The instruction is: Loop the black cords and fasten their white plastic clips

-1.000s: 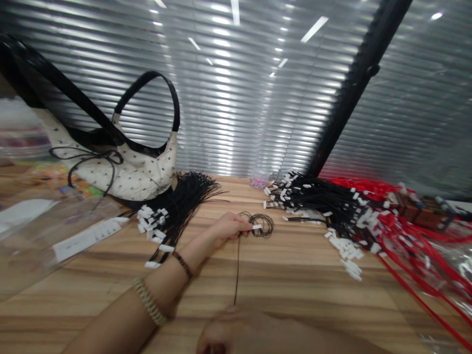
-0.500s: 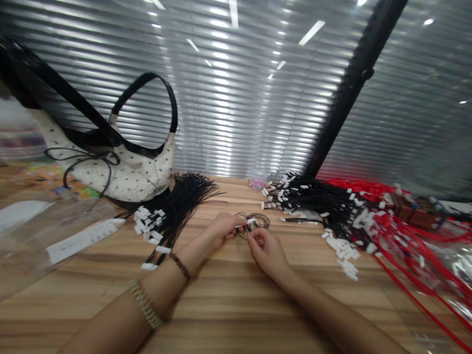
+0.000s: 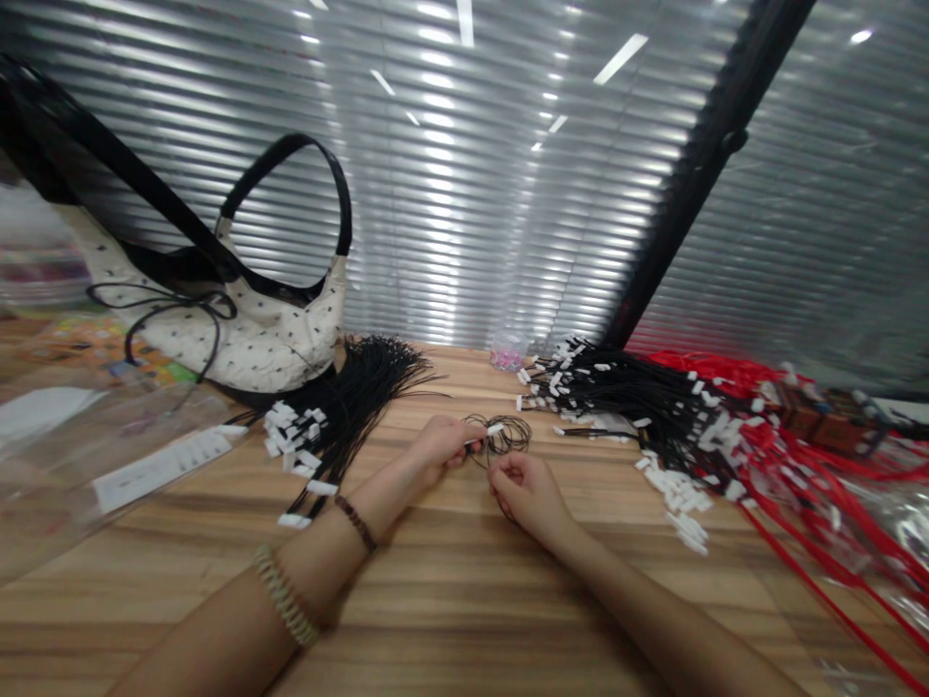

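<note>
My left hand [image 3: 444, 443], with two bracelets on its forearm, pinches a thin black cord [image 3: 517, 433] that lies in loose loops on the wood. A small white tag [image 3: 494, 430] sits on the cord just past its fingertips. My right hand [image 3: 526, 484] is closed in a pinch on a strand of the same cord, close to the loops. Part of that strand shows below the fingers. Between the two hands there is only a small gap. The cord ends inside my fingers are hidden.
Left of my hands lies a bundle of black cords [image 3: 363, 397] with white tags, before a spotted bag [image 3: 276, 339]. At right are more tagged black cords [image 3: 631, 392], loose white tags [image 3: 674, 489] and red cords [image 3: 791, 523]. A small clear container [image 3: 506, 356] stands at the back.
My right hand has pulled slightly down and toward me, and a length of cord now shows beneath it. The left hand stays nearly in place.
</note>
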Demonstrator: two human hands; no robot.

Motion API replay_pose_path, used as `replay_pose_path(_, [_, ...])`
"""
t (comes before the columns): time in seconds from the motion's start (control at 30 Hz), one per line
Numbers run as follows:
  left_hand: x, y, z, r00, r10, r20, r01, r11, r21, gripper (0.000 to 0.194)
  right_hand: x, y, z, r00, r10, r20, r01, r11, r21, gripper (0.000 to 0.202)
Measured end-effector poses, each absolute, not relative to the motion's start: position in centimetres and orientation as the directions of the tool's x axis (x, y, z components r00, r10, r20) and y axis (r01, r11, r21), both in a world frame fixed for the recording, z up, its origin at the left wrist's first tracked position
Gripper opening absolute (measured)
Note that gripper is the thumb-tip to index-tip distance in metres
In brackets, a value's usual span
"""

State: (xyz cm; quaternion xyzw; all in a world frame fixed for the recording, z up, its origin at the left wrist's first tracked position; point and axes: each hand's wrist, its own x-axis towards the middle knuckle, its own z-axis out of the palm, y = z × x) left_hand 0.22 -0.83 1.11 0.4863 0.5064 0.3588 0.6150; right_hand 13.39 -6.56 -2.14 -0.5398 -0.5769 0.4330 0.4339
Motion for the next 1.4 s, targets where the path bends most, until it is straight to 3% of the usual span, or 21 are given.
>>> replay_pose_path(0.17, [0.20,-0.80,1.04,0.223,0.935,-0.274,0.048,0.271,0.961,0.026,13.41,-6.66,-1.81,-0.072,0.997,0.014,0.230,0.030,-0.973,0.024])
replay_pose_path(1.4, [0.16,-0.54,0.66,0.274,0.925,-0.264,0.069,0.255,0.964,0.026,13.79,-6.34,-2.51,-0.053,0.991,0.125,0.298,0.135,-0.945,0.022])
